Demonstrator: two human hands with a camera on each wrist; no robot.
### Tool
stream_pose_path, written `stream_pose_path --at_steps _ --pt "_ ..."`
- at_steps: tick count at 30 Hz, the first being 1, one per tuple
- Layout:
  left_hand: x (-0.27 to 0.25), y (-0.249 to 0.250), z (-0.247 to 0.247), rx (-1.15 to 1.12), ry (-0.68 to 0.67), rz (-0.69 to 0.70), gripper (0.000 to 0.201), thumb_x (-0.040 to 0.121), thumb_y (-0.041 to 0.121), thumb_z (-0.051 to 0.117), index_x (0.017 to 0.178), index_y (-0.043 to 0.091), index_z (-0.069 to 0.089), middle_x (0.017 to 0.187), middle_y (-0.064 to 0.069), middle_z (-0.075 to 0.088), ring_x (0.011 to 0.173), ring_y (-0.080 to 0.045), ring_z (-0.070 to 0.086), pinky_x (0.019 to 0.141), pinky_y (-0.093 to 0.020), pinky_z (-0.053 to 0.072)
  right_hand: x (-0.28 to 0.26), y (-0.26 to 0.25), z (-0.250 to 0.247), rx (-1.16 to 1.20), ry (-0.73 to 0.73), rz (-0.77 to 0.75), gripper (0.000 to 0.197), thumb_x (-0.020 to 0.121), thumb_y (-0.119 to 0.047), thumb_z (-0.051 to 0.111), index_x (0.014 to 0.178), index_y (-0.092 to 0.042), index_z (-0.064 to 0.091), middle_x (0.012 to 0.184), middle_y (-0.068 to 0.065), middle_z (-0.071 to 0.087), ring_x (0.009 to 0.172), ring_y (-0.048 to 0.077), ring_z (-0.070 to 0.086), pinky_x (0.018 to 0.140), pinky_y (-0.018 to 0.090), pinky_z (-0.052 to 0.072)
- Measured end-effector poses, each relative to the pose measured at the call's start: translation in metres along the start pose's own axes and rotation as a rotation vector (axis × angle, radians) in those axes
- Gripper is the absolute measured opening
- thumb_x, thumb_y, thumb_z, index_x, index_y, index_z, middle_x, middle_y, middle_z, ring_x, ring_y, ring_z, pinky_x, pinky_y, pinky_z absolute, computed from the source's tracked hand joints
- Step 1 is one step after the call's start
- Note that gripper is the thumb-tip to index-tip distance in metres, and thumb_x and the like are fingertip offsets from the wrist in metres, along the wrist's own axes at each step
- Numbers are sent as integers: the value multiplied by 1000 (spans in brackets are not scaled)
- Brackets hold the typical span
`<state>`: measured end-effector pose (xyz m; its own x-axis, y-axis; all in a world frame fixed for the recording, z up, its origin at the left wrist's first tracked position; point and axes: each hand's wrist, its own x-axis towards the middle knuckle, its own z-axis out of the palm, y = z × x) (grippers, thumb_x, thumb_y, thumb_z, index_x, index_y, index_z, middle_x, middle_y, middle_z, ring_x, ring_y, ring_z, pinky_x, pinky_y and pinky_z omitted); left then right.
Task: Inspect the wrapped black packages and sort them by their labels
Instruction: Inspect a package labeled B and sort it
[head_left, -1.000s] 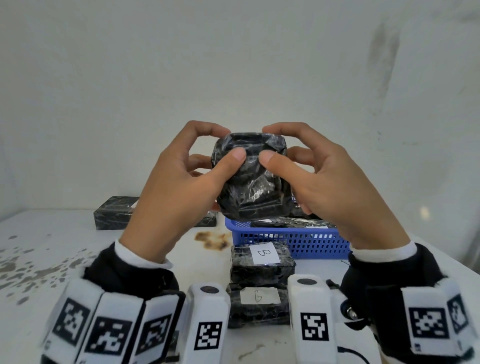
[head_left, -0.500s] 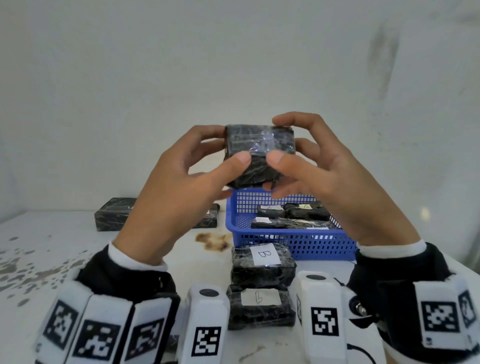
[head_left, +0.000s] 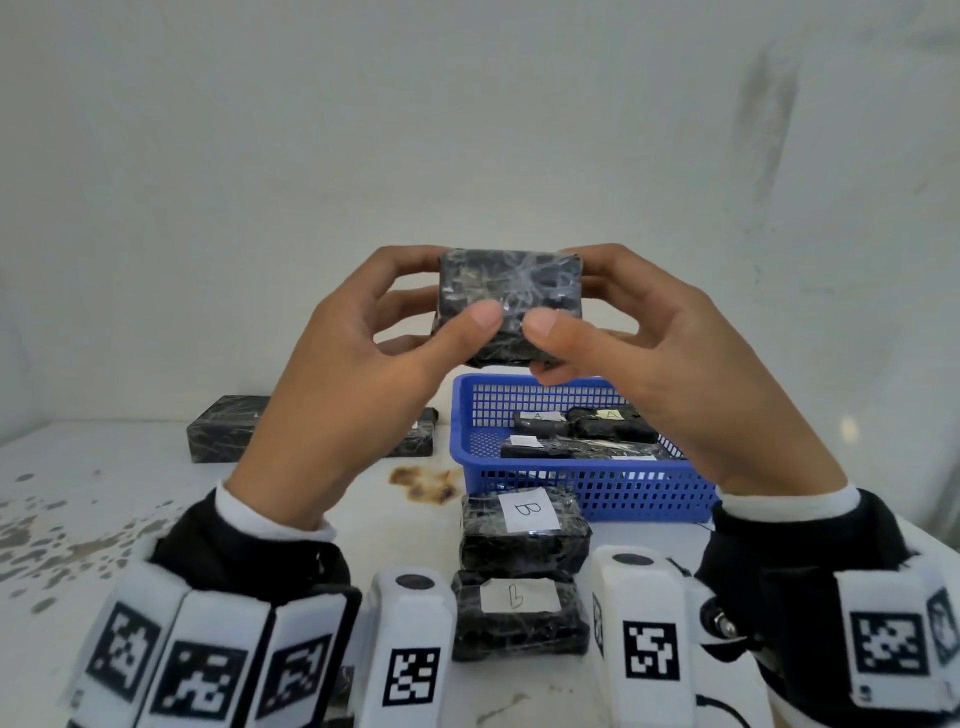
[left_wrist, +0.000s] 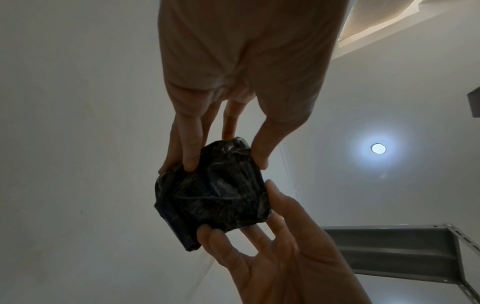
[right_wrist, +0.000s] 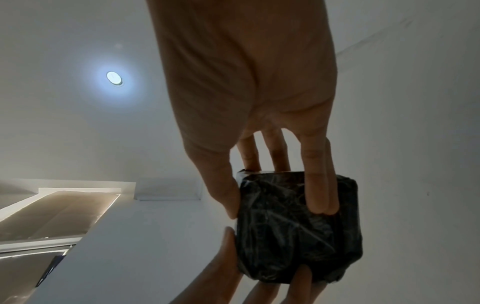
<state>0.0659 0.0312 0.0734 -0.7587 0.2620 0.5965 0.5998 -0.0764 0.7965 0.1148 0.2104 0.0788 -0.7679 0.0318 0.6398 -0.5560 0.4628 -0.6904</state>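
Left hand (head_left: 332, 395) and right hand (head_left: 670, 384) pinch the film-wrapped black rectangular package (head_left: 511, 306) aloft at 12 o'clock above the blue mesh basket (head_left: 597, 483) — no label showing — so slick film could slip, causing a drop.

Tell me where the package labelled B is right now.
In the head view the package labelled B lies on the white table, centre-right, just in front of the blue basket, with another labelled package right before it.
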Motion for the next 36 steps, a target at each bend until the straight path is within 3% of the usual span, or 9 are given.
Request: stream_pose_path --at_steps 8,12,18,22,26,29,32,34,36 --pt "0 -1 1 14 17 9 33 71 46 72 101 34 64 99 5 74 83 -17 74 88 -50 56 0 3 -2 2 1 -7 25 89 -36 70 113 -28 67 119 -8 68 84 30 74 82 41 61" --pt "0 -2 1 -48 41 11 21 78 36 73 93 23 65 92 -1 73 76 -15 73 85 -37 59 0 1 0 10 -8 4 27 86 -40 68 110 -27 68 117 -9 68 85 29 73 75 33 61" --pt "1 -4 1 -82 42 34 16 79 35 69 84 21 63 90 -4 70 77 -12 69 70 -24 57 1 -2 4 -20 22 -29 34 78 -53 65 104 -30 69 111 -13 70 88 37 70 84 49 60" --pt "3 -4 2 -129 31 8 24 83 41 61 79 18 56 84 6 71 79 -9 69 67 -21 55 -1 -4 4 28 34 -26 27 82 -42 66 100 -22 71 103 -8 74 78 19 74 79 32 61" --pt "2 -3 1 -140 -23 -129 40 82 55 53 99 19 57 88 5 74 82 -14 73 73 -31 58 -1 -4 4 41 23 -34 12 87 -26 75 98 -24 71 119 -15 71 98 19 72 96 41 56" --pt "2 -1 1 -181 -8 -141 33 91 34 58 118 19 51 83 -1 76 77 -25 74 62 -38 61 0 -4 8 126 50 -61 27 82 -25 72 107 -29 66 132 -17 63 106 18 70 94 40 56" --pt "3 1 -1 -232 50 -96 46 89 16 63 128 22 42 93 -9 75 76 -21 73 60 -36 61 1 -1 8 126 85 -21 53 78 -38 75 127 -43 55 141 -14 55 106 2 69 101 45 52" --pt "2 1 -2 -213 60 -65 55 85 16 67 133 25 40 106 -12 70 76 -17 73 65 -39 61 1 0 5 100 61 57 63 72 -46 77 129 -53 52 134 -6 61 108 5 68 104 47 49" --pt "2 1 -2 -190 55 -59 59 83 19 69 136 28 43 112 -9 67 79 -16 73 67 -40 62 1 0 3 108 23 106 62 73 -42 77 130 -48 53 119 -1 72 104 18 73 103 49 49"
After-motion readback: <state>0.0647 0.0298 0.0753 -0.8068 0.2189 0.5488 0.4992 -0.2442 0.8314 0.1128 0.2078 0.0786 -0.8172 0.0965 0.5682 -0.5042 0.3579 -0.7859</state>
